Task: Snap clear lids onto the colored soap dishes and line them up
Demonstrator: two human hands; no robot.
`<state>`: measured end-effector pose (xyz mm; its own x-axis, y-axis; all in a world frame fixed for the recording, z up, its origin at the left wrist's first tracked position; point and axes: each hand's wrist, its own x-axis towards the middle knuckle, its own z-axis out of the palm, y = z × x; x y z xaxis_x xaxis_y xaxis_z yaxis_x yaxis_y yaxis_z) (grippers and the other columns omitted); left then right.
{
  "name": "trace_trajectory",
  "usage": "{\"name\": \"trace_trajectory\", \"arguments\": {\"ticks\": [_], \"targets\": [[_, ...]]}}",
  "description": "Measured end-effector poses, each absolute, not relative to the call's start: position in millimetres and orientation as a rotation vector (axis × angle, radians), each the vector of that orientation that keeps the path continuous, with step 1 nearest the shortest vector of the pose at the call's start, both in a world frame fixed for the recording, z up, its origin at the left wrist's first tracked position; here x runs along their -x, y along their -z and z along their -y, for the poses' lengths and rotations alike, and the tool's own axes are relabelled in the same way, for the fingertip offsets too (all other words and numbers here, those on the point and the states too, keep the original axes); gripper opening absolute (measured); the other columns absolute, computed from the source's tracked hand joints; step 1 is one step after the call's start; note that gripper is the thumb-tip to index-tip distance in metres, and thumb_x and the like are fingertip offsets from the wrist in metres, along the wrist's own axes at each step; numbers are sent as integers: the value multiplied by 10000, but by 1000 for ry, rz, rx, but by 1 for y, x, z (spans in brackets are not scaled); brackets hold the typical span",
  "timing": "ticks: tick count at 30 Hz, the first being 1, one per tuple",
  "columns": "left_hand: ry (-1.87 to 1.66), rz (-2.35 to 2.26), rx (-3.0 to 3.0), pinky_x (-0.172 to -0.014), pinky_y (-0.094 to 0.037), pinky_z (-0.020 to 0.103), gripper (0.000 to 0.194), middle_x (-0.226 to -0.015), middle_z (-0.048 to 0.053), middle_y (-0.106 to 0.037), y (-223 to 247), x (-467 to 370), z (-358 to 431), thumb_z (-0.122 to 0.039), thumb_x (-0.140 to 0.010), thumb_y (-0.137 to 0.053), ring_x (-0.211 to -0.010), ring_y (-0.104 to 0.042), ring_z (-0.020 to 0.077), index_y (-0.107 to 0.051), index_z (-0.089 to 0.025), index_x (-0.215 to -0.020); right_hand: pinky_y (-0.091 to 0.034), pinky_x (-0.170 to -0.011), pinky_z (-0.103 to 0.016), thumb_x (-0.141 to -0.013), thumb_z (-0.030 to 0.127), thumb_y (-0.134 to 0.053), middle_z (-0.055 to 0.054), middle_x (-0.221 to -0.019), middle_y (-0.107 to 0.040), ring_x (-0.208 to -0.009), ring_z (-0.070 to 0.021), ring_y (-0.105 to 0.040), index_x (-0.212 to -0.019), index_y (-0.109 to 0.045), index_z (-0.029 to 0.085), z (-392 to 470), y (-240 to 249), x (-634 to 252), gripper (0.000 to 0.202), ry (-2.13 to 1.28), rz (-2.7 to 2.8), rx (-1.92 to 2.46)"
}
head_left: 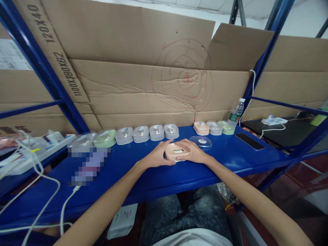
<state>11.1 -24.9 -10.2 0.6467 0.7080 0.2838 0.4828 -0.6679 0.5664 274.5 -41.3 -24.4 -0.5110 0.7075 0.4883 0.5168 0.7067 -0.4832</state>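
Between my two hands, just above the front part of the blue shelf [123, 171], is a pink rounded box [171, 153] with a small pale oblong piece in its top. My left hand [159, 154] curves around its left side with the thumb along the far edge. From the right, my right hand [193, 151] grips the same box, fingers over its front. A clear plastic lid [205, 142] with a round white sticker lies just behind my right hand. The box's underside is hidden.
Along the back stand several grey lidded boxes [140, 134], a green one [105, 137], and at right another pink one [201, 128]. A water bottle [236, 112] and a dark phone [249, 141] are on the right. At left are white power strips [38, 153] and cables [57, 191].
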Motion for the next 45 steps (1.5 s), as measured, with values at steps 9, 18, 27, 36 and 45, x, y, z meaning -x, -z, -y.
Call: {"name": "trace_trajectory", "arguments": {"ticks": [9,18,27,36,45], "targets": [[-694,-831,-2378,-1215,-394,593,1361,-1501,180,-597,12,-7,20,-569,-717,-956,-1429,-536,407,-120,-244,-1740,-519,-1118,-524,-1014,607,-649,-112,-1308,-728,-1216,-290,-690,-1362,-721,262,34,20,-289,495,-328,1864,1009],[-626,-887,-2428,-1225,-367,554,1311,-1482,146,-592,13,1,16,-575,-744,-928,-1405,-525,398,-144,-257,-1745,-515,-1123,-552,-983,607,-699,-115,-1293,-733,-1234,-310,-658,-1362,-741,271,37,17,-298,507,-151,1945,1020],[-618,-878,-2406,-1221,-373,571,1316,-1492,161,-585,11,2,16,-521,-733,-945,-1416,-516,409,-152,-244,-1747,-533,-1097,-546,-1041,606,-599,-148,-1390,-704,-1266,-332,-683,-1570,-519,245,42,18,-293,645,-211,1880,983],[-606,-959,-2401,-1308,-266,629,1307,-1758,197,-293,10,0,18,-567,-699,-954,-1603,-304,473,-225,-217,-1725,-400,-1230,-655,-967,672,-684,-159,-1571,-563,-1486,-400,-495,-1653,-374,275,54,25,-277,851,-155,2232,1058],[-590,-962,-2415,-1308,-271,633,1292,-1763,202,-282,10,0,19,-578,-721,-936,-1606,-303,470,-217,-216,-1732,-496,-1141,-595,-1016,610,-642,-191,-1432,-595,-1320,-367,-569,-1617,-409,214,59,18,-273,756,8,2359,905]]}}
